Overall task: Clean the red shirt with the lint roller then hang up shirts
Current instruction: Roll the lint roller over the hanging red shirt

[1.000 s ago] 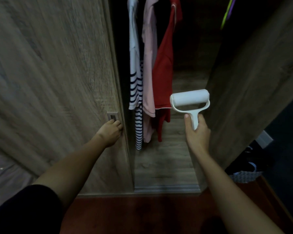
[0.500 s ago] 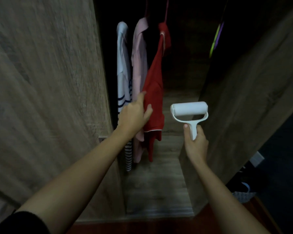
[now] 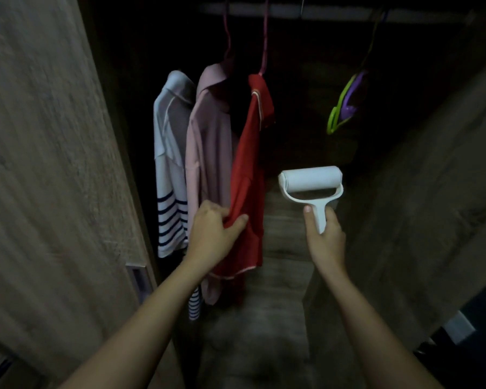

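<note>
The left hand (image 3: 212, 234) pinches the red shirt (image 3: 247, 175), hanging right of a pink shirt (image 3: 208, 153) and striped shirt (image 3: 167, 153). The right hand (image 3: 324, 237) grasps the lint roller (image 3: 310, 186), upright, just right of it; empty hangers (image 3: 345, 105) hang far right.

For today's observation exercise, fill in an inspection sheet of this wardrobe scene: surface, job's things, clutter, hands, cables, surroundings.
Surface: wooden wardrobe floor, bare.
Job's things: red shirt on hanger; white lint roller held clear of it.
Clutter: striped shirt, pink shirt, green and purple hangers on the rail.
Hands: left hand grips red shirt; right hand holds roller handle.
Cables: nothing seen.
Surroundings: wardrobe door at left, dim light.
</note>
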Demonstrator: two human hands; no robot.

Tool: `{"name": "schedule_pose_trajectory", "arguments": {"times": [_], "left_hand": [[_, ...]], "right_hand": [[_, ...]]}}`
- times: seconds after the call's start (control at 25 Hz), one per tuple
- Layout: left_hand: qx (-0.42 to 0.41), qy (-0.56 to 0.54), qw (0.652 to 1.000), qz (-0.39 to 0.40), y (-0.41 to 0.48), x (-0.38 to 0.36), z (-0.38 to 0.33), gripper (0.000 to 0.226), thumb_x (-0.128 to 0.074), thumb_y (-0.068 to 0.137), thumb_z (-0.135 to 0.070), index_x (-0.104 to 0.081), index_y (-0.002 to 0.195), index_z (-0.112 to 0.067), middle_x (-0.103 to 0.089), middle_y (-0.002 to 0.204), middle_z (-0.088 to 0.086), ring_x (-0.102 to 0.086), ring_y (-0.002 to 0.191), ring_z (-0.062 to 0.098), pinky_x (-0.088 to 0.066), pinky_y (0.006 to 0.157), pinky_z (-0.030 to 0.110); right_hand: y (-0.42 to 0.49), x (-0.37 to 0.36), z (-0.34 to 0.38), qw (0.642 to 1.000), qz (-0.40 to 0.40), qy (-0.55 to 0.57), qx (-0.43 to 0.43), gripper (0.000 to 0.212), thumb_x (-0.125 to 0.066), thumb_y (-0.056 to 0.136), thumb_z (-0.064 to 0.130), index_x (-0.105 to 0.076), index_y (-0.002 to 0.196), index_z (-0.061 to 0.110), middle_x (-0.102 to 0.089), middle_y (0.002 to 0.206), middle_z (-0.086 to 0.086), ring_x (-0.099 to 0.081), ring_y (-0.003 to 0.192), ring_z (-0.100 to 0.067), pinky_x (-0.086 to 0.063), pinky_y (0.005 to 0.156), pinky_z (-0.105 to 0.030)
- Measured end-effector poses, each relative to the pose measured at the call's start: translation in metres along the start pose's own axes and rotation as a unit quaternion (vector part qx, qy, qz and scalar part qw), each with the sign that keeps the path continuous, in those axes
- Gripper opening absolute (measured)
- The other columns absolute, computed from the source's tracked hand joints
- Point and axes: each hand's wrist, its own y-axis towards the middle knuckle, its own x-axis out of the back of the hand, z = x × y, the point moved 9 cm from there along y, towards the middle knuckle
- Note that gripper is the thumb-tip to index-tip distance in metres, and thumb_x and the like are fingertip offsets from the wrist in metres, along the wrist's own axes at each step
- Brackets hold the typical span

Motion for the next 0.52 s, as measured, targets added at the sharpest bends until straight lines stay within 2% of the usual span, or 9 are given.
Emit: {"name": "schedule_pose_trajectory", "arguments": {"times": [0.12,0.2,0.32,0.4,0.48,0.52], "left_hand": [[0.055,-0.097,0.992,-0.061,-0.019,0.037,0.024,0.023,-0.057,0.090,-0.033,-0.061,0.076,-0.015,-0.057,0.067,0.004,-0.053,0.061,0.012,-0.036,0.058,0.026],[0.084,-0.118,0.981,-0.129,-0.023,0.074,0.048,0.026,-0.056,0.091,-0.031,-0.054,0.071,-0.015,-0.052,0.061,0.003,-0.045,0.054,0.010,-0.037,0.056,0.029],[0.066,-0.074,0.969,-0.226,-0.027,0.141,0.072,0.021,-0.058,0.089,-0.033,-0.057,0.075,-0.018,-0.059,0.067,0.007,-0.050,0.060,0.011,-0.044,0.058,0.034],[0.038,0.010,0.959,-0.280,-0.027,0.178,0.071,0.028,-0.060,0.088,-0.033,-0.052,0.069,-0.014,-0.055,0.061,0.006,-0.044,0.056,0.006,-0.037,0.055,0.034],[0.013,0.071,0.955,-0.288,-0.020,0.194,0.067,0.041,-0.061,0.087,-0.032,-0.036,0.058,-0.018,-0.045,0.049,-0.002,-0.038,0.050,0.006,-0.027,0.049,0.025],[0.001,0.066,0.960,-0.273,-0.014,0.195,0.070,0.044,-0.061,0.087,-0.034,-0.033,0.056,-0.020,-0.047,0.050,-0.005,-0.038,0.048,0.004,-0.027,0.047,0.021]], "right_hand": [[0.009,-0.017,-0.003,0.998,0.049,0.033,0.008,0.017,-0.049,0.094,0.033,-0.047,0.104,0.020,-0.057,0.073,0.011,-0.055,0.066,0.000,-0.042,0.060,-0.015],[0.006,-0.041,-0.002,0.993,0.096,0.060,0.008,0.014,-0.047,0.095,0.032,-0.045,0.105,0.023,-0.056,0.070,0.010,-0.052,0.055,-0.001,-0.041,0.054,-0.018],[-0.009,-0.083,0.004,0.979,0.160,0.122,0.012,0.006,-0.046,0.090,0.033,-0.048,0.093,0.029,-0.051,0.061,0.007,-0.044,0.040,-0.003,-0.036,0.043,-0.025],[-0.024,-0.110,0.009,0.974,0.195,0.113,0.025,0.007,-0.043,0.085,0.034,-0.049,0.089,0.033,-0.051,0.057,0.005,-0.045,0.037,-0.004,-0.035,0.042,-0.027],[-0.042,-0.131,0.023,0.969,0.223,0.091,0.059,0.008,-0.046,0.091,0.031,-0.053,0.094,0.030,-0.052,0.055,0.004,-0.049,0.041,-0.005,-0.041,0.045,-0.033],[-0.048,-0.139,0.036,0.966,0.232,0.082,0.086,0.011,-0.045,0.094,0.029,-0.054,0.100,0.025,-0.052,0.054,0.004,-0.051,0.043,-0.006,-0.043,0.049,-0.035]]}}
